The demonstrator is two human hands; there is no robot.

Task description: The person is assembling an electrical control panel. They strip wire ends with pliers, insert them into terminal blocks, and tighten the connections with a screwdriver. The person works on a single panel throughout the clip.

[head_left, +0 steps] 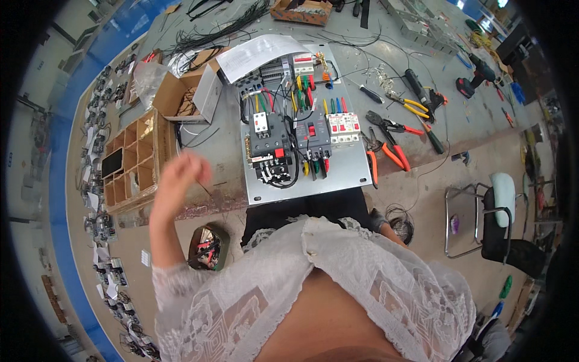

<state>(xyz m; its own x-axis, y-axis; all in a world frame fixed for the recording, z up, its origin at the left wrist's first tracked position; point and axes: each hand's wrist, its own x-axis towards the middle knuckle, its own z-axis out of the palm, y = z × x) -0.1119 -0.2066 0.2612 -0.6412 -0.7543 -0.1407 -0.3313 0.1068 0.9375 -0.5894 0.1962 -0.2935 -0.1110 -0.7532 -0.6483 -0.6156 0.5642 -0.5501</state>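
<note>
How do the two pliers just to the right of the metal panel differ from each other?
The orange-handled pliers lie closer to the mounting panel, handles toward the table's near edge. The red-handled pliers lie farther back, handles pointing right, and look slimmer. Both lie flat on the table with handles spread, untouched; the left hand is raised left of the panel.

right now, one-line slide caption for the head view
Left hand raised, blurred, beside a wired panel on a bench; pliers at right.

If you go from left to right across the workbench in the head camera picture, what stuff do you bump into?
Wooden divider box → raised left hand → open cardboard box → metal panel with wired switches → orange-handled pliers → yellow-handled pliers → cordless drill.
</note>
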